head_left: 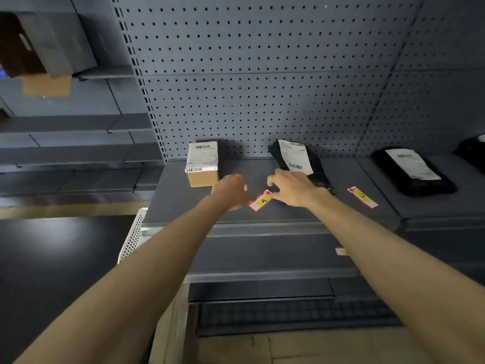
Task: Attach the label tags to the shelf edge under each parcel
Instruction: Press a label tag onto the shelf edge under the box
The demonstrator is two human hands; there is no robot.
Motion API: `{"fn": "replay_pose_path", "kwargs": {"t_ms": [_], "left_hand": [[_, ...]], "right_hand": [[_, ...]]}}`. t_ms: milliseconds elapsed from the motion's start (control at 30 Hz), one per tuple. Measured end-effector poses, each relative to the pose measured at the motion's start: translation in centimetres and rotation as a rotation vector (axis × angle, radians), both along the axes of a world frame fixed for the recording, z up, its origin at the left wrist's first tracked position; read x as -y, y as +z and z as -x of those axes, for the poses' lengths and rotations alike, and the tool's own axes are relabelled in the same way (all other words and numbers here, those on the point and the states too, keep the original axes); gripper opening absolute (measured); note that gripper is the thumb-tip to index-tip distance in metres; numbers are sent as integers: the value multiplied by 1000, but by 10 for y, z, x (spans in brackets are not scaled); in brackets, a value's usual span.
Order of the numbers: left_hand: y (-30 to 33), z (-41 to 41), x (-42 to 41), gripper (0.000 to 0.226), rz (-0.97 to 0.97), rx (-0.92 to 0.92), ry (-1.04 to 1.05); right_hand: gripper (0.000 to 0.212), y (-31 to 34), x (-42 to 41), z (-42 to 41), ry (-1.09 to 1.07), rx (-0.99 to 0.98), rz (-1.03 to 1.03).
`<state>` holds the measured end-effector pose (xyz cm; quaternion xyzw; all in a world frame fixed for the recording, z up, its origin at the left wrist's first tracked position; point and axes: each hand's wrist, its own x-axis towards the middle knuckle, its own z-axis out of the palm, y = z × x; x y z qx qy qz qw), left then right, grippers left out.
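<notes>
Both your hands are out over the shelf (pixel 183 206), meeting at tag A (pixel 260 200), which lies flat on the deck between the box (pixel 202 164) and the black bag (pixel 301 158). Right hand (pixel 294 189): fingers bent, tips pinching the tag's far end, grip closed on it. Left hand (pixel 231 190): at the tag's near end; it is blurred, so I cannot tell if that grip is pinched or apart.

Two hands on one tag likely means you're lifting it by its ends to keep it straight for the shelf edge (pixel 262 228).

Tag A is not yet on the edge. Tag J (pixel 363 197) lies loose on the deck, beside a second bag (pixel 412 170). Another tag (pixel 341 251) shows on the lower shelf edge, half hidden by your right arm.

Containers: the box is closed, the bags look sealed, each with a shipping label; contents unseen
</notes>
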<state>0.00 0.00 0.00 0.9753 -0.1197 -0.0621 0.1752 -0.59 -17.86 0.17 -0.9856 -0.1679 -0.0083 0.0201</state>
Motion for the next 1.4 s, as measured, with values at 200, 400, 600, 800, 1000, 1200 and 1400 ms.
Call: {"fn": "replay_pose_path", "kwargs": {"t_ms": [200, 400, 600, 800, 1000, 1200, 1400], "left_hand": [[-37, -14, 20, 60, -127, -48, 27], [-58, -26, 27, 53, -114, -44, 70], [-60, -31, 21, 37, 86, -140, 107], [-42, -22, -23, 11, 275, -83, 115], [-17, 3, -92, 8, 356, -30, 138], [-31, 48, -146, 12, 296, 99, 189], [-69, 77, -173, 24, 10, 221, 28]], "right_hand": [[31, -32, -3, -23, 54, 24, 130], [38, -54, -2, -33, 93, 80, 196], [32, -59, -8, -33, 99, 97, 172], [8, -41, -27, -22, 36, 13, -188], [11, -20, -86, 9, 38, -74, -605], [16, -25, -129, 31, 37, -9, -612], [15, -43, -143, 38, 32, 30, -546]]}}
